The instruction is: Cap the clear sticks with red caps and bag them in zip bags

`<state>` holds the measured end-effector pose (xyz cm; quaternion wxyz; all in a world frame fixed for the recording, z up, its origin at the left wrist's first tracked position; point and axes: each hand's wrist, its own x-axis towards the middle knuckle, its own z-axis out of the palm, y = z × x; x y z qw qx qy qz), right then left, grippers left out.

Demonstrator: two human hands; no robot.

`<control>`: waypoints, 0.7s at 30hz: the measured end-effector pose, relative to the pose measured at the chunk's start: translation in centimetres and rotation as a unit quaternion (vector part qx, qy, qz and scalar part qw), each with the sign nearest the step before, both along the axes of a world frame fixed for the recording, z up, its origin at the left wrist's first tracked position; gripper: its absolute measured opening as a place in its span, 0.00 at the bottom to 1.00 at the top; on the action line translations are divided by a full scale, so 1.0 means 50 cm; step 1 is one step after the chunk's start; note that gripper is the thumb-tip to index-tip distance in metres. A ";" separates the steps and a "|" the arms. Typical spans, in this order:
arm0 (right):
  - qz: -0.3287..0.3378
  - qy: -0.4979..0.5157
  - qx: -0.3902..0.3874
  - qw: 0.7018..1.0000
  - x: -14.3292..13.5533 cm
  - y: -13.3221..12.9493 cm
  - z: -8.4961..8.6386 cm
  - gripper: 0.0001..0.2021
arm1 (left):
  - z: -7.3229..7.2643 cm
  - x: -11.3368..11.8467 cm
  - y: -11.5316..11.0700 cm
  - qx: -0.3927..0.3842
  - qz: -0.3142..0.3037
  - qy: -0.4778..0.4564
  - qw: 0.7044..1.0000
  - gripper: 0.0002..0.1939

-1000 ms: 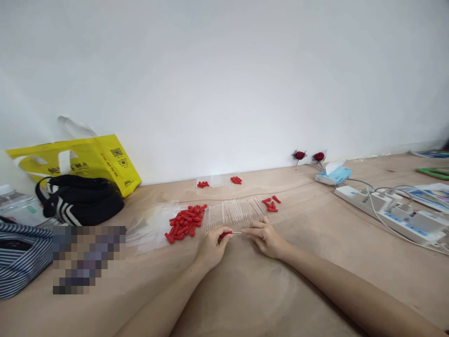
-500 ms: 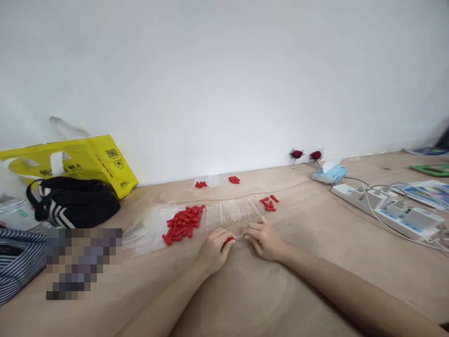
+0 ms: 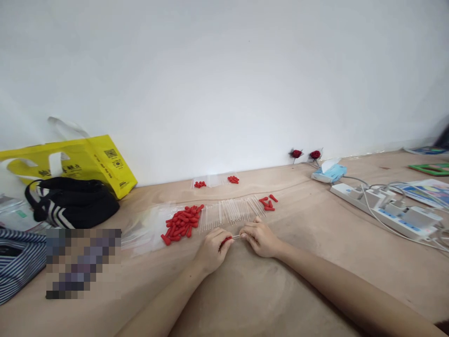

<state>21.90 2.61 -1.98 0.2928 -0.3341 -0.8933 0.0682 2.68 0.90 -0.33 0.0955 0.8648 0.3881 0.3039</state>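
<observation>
My left hand is closed round a red dropper bulb, which shows between the thumb and fingers. A thin clear tube spans the short gap between my hands, with its left end at the bulb. My right hand pinches the other end of that tube; the fingers hide the tip. Just beyond my hands lies a row of similar clear tubes, roughly side by side. To its left is a heap of red bulbs, partly on a clear plastic bag. Several red pieces lie at the row's right end.
Near the wall are small clear bags with red bulbs. A yellow bag and a black bag stand left. On the right are a power strip with cords, a tissue pack and dark red artificial roses.
Both hands stay close together with the bulb and tube between them. The gap between the hands looks slightly narrower; the whole view has shifted a little.
</observation>
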 end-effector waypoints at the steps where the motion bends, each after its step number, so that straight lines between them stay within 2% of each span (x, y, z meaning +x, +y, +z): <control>1: 0.003 0.001 -0.005 1.000 0.000 0.000 0.000 0.11 | -0.001 0.000 0.000 0.001 0.000 0.000 1.000 0.09; 6: 0.008 -0.002 -0.028 1.000 0.000 0.002 0.001 0.11 | -0.004 0.000 0.000 0.006 -0.005 0.004 1.000 0.09; 15: 0.014 0.023 -0.033 0.999 0.006 0.002 0.005 0.10 | 0.006 -0.014 -0.003 -0.016 0.029 -0.025 0.999 0.07; 21: 0.016 0.005 0.034 0.999 0.013 -0.003 0.010 0.08 | 0.005 -0.016 -0.004 0.002 0.035 -0.020 0.999 0.07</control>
